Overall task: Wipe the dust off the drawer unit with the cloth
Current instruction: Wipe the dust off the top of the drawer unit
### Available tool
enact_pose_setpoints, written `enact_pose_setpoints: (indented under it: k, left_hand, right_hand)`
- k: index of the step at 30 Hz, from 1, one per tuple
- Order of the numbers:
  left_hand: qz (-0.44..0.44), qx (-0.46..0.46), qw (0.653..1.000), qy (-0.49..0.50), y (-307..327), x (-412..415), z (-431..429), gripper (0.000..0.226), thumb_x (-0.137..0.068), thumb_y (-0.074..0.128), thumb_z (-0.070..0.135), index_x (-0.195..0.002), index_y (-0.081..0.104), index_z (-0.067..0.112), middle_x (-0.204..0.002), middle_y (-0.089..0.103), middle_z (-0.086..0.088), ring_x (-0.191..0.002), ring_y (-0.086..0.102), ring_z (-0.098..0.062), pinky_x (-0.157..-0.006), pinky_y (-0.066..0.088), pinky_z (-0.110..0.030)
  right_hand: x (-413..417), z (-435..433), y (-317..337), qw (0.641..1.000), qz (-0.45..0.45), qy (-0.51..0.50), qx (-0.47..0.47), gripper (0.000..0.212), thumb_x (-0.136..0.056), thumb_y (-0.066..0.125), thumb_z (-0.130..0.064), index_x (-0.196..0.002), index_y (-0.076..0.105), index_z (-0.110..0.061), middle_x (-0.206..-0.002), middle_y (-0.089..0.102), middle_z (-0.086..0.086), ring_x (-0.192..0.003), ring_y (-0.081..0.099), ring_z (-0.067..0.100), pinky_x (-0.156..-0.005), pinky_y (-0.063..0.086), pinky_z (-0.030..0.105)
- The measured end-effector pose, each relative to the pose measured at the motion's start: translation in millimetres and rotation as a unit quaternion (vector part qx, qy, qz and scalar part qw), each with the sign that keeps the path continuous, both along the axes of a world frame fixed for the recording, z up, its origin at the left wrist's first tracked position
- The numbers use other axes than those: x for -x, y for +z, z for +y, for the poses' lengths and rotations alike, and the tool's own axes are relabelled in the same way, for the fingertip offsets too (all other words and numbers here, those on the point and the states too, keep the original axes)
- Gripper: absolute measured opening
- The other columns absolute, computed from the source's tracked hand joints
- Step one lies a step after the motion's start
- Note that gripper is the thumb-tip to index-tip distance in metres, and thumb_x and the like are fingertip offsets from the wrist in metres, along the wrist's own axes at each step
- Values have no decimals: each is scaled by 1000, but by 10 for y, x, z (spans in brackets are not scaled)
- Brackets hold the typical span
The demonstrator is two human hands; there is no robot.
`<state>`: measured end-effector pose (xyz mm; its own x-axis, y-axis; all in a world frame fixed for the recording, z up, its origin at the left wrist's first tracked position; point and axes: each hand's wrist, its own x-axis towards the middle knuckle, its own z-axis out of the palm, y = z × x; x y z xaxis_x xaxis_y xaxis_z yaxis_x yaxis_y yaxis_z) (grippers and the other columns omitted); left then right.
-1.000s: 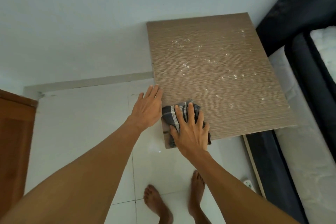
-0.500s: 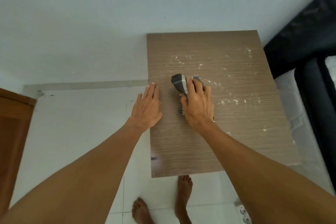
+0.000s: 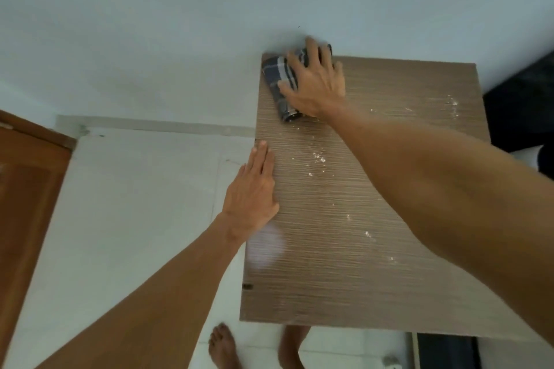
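Up at the far-left corner of the brown wood-grain drawer unit (image 3: 344,249), the right hand (image 3: 314,84) now presses the bunched grey checked cloth (image 3: 278,75), having swept up from the near edge. White dust specks (image 3: 319,159) remain mid-top; the left hand (image 3: 251,198) lies flat and empty on the left edge.

Soft, even daylight, moderately bright; no hard shadows; source cannot tell. Faint grey shadow on wall (image 3: 209,24) just above right hand (image 3: 314,84); pale glare patch on drawer unit top (image 3: 329,249) near left wrist. Motion blur on right fingertips and far end of cloth (image 3: 278,81); grain of wood smeared toward near edge. Wide-angle bend at edges: forearms swell large, door (image 3: 27,189) leans; overall picture soft, slightly hazy.
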<state>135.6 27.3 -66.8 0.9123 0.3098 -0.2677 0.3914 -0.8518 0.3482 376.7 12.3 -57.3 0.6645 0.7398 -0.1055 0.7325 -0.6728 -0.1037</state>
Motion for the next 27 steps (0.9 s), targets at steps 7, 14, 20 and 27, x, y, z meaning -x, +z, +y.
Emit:
enact_pose_setpoints:
  k: [7,14,20,27]
  left_hand:
    - [-9,6,1000,6,-27,23,7,76,-91,52,15,-151,6,3,-161,-1,-12,-149,2,-25,-119,21,-42]
    - [8,-5,1000,11,68,29,74,81,-84,58,5,-150,12,3,-160,9,-14,-147,15,-28,-115,27,-45]
    - [23,-40,999,24,183,183,141,90,-79,69,9,-149,14,3,-157,16,-18,-140,28,-33,-110,34,-46]
    - [31,-67,997,-24,182,423,104,82,-82,64,10,-149,16,3,-158,17,-17,-144,22,-33,-113,28,-47]
  right_hand:
    - [49,-148,-242,996,61,24,61,82,-85,13,-83,-154,-7,-44,-165,-15,9,-147,-16,46,-115,-3,69]
    - [543,-508,-264,995,42,75,54,67,-97,9,-65,-155,-11,-38,-165,-9,12,-149,-14,41,-122,-4,54]
    - [1101,-942,-243,994,48,82,59,65,-99,8,-60,-156,-8,-35,-166,-5,11,-150,-11,39,-122,-1,53]
    - [1818,-1458,-221,991,51,107,64,66,-98,3,-59,-157,-3,-32,-166,1,12,-151,-3,40,-122,2,51]
